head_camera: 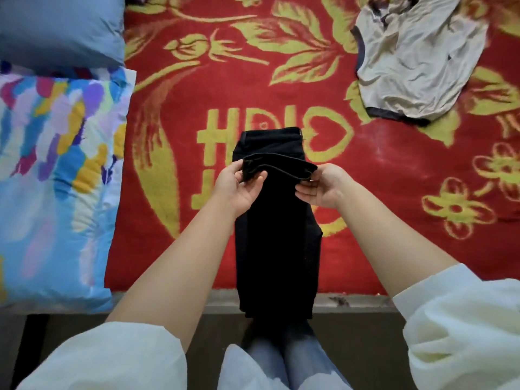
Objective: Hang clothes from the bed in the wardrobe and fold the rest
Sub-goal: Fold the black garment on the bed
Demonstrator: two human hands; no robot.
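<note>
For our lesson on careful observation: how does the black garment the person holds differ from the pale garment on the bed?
The black garment is lengthwise folded into a neat strip; the pale garment lies crumpled. The black garment is gripped by the left hand and right hand; the pale garment lies untouched. Both rest on the red blanket.

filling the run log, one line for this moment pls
step: folding black trousers | left hand: grips hem | right hand: grips hem | pending: beige top
</note>
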